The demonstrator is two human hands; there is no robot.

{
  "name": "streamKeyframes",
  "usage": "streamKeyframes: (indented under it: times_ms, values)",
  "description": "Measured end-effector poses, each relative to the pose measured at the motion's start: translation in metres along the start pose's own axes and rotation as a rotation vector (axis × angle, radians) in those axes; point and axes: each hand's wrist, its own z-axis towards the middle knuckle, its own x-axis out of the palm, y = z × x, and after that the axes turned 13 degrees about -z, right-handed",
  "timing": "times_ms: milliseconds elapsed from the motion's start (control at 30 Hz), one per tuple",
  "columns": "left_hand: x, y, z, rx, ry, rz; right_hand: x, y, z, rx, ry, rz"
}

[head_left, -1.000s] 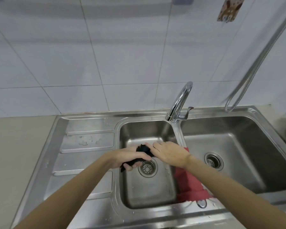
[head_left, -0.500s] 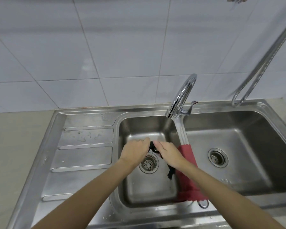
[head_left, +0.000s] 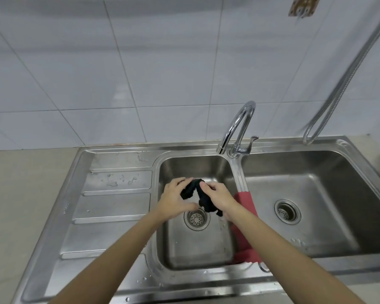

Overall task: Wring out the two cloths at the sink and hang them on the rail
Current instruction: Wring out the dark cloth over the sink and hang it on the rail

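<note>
Steel double sink (head_left: 316, 148) set in a beige table (head_left: 20, 194), white tiled wall (head_left: 140, 62) behind. Ribbed drainboard (head_left: 110, 205) on the left with water drops. Tap (head_left: 237, 126) at the divider, spout over the left basin; metal hose (head_left: 349, 69) runs up on the right. Both hands over the left basin above its drain (head_left: 196, 218). Left hand (head_left: 173, 200) and right hand (head_left: 219, 198) each with the grip closed on the black cloth (head_left: 198, 194), twisted between them, one end dangling. Red cloth (head_left: 246, 207) draped over the divider, partly behind the right forearm.
</note>
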Motion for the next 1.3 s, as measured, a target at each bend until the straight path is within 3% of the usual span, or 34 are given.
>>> streamKeyframes:
  times_ms: [100,267,400,500,633,733,800,1067,1300]
  values:
    - [0.021,-0.005,-0.014,0.024,-0.017,-0.140,0.005,0.008,0.000,0.027,-0.009,0.085]
    - [0.042,-0.016,-0.021,-0.011,-0.254,-0.392,-0.001,0.020,-0.005,0.065,0.100,0.033]
    - [0.035,-0.023,-0.025,0.017,-0.290,-0.223,-0.017,0.025,-0.007,-0.059,0.040,-0.321]
    - [0.028,-0.024,-0.024,0.003,-0.170,-0.191,-0.029,0.026,-0.013,-0.230,0.034,-0.612]
    - [0.012,-0.033,-0.026,-0.112,0.031,-0.274,-0.042,0.014,-0.027,-0.605,-0.079,-0.894]
    - [0.001,-0.036,-0.026,-0.227,0.192,-0.323,-0.049,0.003,-0.036,-0.874,-0.019,-0.997]
    - [-0.004,-0.042,-0.028,-0.287,0.258,-0.297,-0.049,0.001,-0.041,-0.951,0.038,-1.069]
    - [-0.018,-0.059,-0.026,-0.472,0.507,-0.410,-0.025,-0.006,-0.043,-0.823,-0.010,-1.259]
    - [-0.018,-0.075,-0.023,-0.576,0.689,-0.362,-0.024,-0.008,-0.031,-0.873,-0.055,-1.434]
